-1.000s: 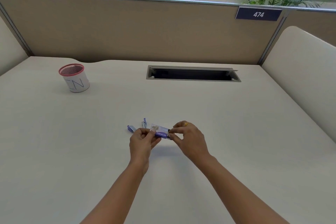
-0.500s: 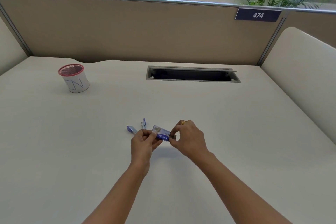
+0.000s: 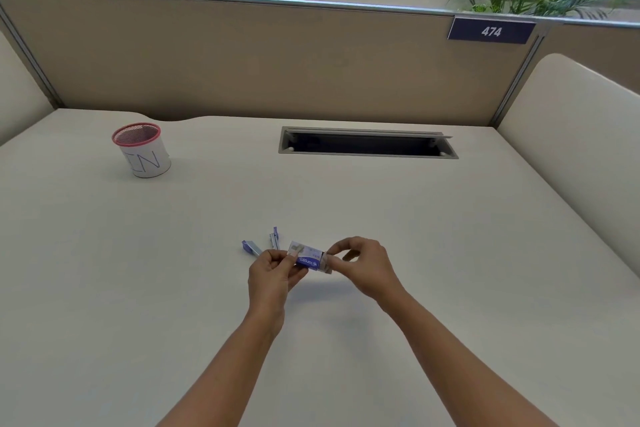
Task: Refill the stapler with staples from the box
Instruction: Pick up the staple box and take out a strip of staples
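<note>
With the left hand (image 3: 273, 270) gripping the staple box (image 3: 306, 257) above the counter (image 3: 450, 253), the right hand (image 3: 360, 263), its fingers (image 3: 337, 248) pinching, has now drawn the tray slightly out, nearly exposing staples for the open stapler (image 3: 250, 247) just behind.

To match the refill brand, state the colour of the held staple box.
The staple box is blue-violet with white lettering, best seen in the head view.

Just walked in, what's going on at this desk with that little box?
A person is holding a small purple staple box over the desk with both hands. The left hand grips one end; the right hand pinches the other end, apparently working it open. The stapler lies on the desk just beyond, untouched. A red-rimmed mesh cup stands far left.
</note>
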